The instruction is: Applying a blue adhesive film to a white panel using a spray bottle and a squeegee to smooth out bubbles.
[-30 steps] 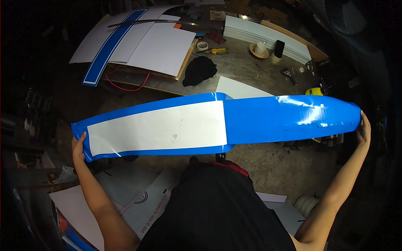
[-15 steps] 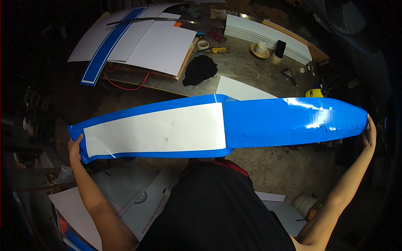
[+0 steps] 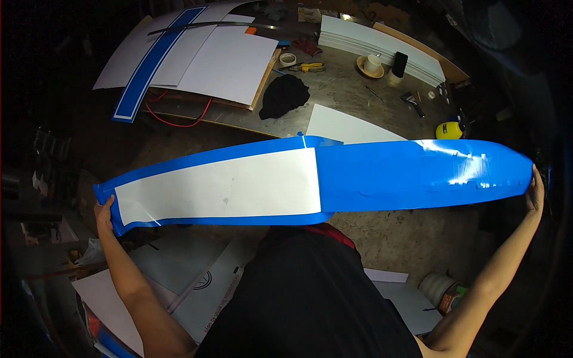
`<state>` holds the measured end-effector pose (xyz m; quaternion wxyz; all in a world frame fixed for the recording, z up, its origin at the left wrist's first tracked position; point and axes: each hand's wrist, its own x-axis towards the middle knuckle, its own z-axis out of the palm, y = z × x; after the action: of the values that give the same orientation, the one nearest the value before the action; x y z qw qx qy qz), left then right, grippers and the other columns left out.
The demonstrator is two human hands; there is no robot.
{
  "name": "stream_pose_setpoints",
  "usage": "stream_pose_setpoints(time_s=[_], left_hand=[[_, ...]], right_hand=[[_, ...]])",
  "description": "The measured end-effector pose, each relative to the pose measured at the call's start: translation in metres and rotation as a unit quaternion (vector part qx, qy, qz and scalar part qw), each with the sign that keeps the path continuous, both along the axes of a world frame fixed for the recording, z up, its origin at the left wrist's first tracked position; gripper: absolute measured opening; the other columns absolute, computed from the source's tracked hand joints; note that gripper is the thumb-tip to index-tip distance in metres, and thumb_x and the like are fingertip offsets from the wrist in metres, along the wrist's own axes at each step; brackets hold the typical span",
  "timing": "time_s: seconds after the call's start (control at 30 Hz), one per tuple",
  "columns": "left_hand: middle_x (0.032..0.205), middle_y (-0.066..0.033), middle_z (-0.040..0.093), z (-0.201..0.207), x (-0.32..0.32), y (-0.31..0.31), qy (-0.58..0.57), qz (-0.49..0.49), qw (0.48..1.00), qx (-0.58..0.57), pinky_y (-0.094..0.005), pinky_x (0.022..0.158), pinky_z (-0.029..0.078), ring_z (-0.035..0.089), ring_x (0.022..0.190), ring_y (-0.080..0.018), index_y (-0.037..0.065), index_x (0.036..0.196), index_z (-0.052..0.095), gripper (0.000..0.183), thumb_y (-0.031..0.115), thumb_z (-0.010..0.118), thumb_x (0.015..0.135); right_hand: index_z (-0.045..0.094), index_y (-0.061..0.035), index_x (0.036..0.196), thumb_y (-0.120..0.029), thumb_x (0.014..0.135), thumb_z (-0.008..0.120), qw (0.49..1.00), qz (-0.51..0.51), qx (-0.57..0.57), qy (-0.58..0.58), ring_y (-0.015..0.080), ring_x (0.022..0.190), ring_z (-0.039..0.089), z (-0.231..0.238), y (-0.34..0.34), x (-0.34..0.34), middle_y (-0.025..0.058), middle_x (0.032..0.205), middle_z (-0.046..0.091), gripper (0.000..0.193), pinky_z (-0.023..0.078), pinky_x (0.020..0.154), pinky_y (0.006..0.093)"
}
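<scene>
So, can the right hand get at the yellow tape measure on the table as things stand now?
Probably not at once. The right hand grips the end of the long blue panel, which lies between it and the yellow tape measure, and the left hand holds the other end.

You have few packages or labels around you. A flat grey-white carton sheet (image 3: 209, 280) lies on the floor by your left leg — it carries a round black emblem and a line of dark print. Near your right elbow, a small orange-and-green box (image 3: 452, 298) stands just beside a white roll (image 3: 434, 286) on the floor. No signs or screens show — though a dark phone-like slab (image 3: 399, 64) stands on the counter (image 3: 352, 95), its face unreadable.
</scene>
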<state>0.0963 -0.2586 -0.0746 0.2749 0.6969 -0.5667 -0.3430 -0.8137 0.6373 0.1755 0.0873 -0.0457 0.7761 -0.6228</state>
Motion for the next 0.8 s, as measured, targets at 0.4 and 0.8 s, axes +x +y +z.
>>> stream_pose_setpoints(time_s=[0.4, 0.8], left_hand=[[0.113, -0.0161, 0.07, -0.041, 0.047, -0.016, 0.01, 0.056, 0.998, -0.01, -0.0413, 0.091, 0.053, 0.068, 0.096, -0.0285, -0.001, 0.126, 0.062, 0.051, 0.012, 0.08, 0.079], [0.11, -0.0159, 0.07, -0.071, 0.096, -0.011, -0.083, 0.061, 0.993, -0.064, -0.0402, 0.089, 0.053, 0.067, 0.094, -0.0263, -0.002, 0.121, 0.064, 0.05, 0.011, 0.082, 0.076]], right_hand=[[0.056, 0.0002, 0.136, -0.043, 0.092, 0.07, 0.999, -0.029, 0.02, 0.0, 0.0226, 0.129, 0.05, 0.025, 0.023, -0.004, 0.0119, 0.138, 0.057, 0.063, 0.033, 0.113, 0.0379], [0.058, 0.0004, 0.133, -0.039, 0.094, 0.068, 0.998, -0.013, -0.027, -0.063, 0.0206, 0.121, 0.057, 0.055, 0.054, -0.005, 0.0105, 0.131, 0.063, 0.057, 0.038, 0.109, 0.0346]])
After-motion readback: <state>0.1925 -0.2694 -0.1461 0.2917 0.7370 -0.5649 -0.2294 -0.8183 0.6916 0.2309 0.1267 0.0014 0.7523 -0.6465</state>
